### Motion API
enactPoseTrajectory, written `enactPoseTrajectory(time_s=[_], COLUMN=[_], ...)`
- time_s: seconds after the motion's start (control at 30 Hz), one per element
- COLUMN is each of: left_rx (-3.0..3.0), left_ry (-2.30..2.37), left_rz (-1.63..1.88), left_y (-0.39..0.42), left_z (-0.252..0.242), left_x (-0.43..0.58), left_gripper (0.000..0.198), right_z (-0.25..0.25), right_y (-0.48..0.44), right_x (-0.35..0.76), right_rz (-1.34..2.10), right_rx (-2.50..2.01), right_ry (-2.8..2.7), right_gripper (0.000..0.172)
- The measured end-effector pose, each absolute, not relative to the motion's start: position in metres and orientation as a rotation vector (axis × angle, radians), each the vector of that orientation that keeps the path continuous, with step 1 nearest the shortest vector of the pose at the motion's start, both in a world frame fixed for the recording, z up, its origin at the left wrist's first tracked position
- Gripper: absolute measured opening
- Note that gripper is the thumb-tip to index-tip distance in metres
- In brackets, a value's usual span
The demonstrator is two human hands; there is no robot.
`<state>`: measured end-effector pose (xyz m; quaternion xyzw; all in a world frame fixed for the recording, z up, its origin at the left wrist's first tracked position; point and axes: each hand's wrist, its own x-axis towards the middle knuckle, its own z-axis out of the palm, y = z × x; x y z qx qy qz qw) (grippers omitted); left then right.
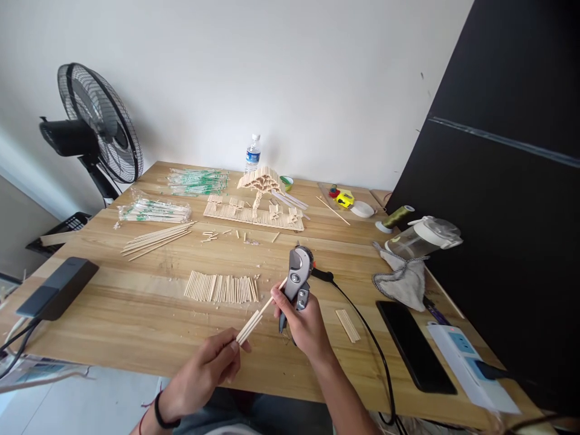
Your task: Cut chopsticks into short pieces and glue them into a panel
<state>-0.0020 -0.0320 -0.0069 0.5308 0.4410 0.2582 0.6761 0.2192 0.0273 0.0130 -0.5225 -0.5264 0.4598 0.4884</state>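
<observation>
My left hand (222, 357) is closed around a few thin wooden sticks (248, 328), which point up and to the right. One of them reaches farther than the others, up to my right hand (304, 320). That hand grips a grey pipe cutter (295, 278), its curved jaw upward, while the thumb and a finger pinch the long stick. Beyond my hands lies a row of short cut sticks (221, 287) side by side. Farther back stands a model built of sticks (260, 202), with a tree-like roof on a flat base.
Long sticks (156, 240) and wrapped stick bundles (154, 210) lie at the left, near a fan (97, 124). A hot glue gun (322, 275) trails a black cable. At the right are a phone (414, 345), a power strip (471, 365) and a clear jug (421, 237).
</observation>
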Motion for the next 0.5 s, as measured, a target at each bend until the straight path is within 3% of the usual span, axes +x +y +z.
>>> enactPoseTrajectory(time_s=[0.5], left_rx=[1.418], left_ry=[1.194], left_rz=[0.676], left_y=[-0.029], left_z=[-0.009], left_x=[0.013], left_gripper=[0.058], right_z=[0.015], right_y=[0.025], right_x=[0.222], right_rz=[1.054], right_rx=[-1.253], right_ry=[-1.351], right_gripper=[0.039])
